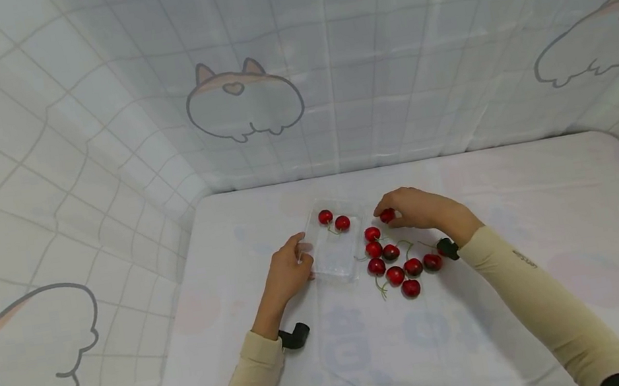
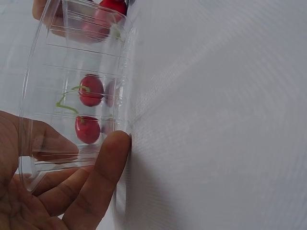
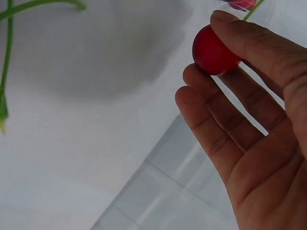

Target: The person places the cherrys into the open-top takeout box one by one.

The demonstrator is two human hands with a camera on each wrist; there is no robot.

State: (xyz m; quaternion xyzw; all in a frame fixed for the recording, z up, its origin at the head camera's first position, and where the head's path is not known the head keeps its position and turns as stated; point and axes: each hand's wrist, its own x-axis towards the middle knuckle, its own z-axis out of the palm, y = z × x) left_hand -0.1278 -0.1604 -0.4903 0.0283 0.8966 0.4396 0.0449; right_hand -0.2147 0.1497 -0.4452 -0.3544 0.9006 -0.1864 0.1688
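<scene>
A clear plastic container (image 1: 332, 253) stands on the white cloth with two red cherries (image 2: 88, 129) inside, their green stems showing. My left hand (image 1: 287, 268) grips its left side, and the left wrist view shows the thumb (image 2: 53, 143) and fingers (image 2: 103, 177) around its edge. To the right of the container, my right hand (image 1: 416, 207) pinches a cherry (image 3: 216, 52) between thumb and fingers, above the cloth. In the right wrist view the remaining fingers curve loosely below that cherry. Close under this hand lies a group of loose cherries (image 1: 395, 275), several with stems.
The white cloth (image 1: 372, 370) covers the table, whose far edge meets a grid-patterned curtain (image 1: 376, 76). More curtain (image 1: 114, 249) hangs along the left side. Loose cherries lie close to the container's right wall. Green stems (image 3: 6, 62) show near the right wrist camera.
</scene>
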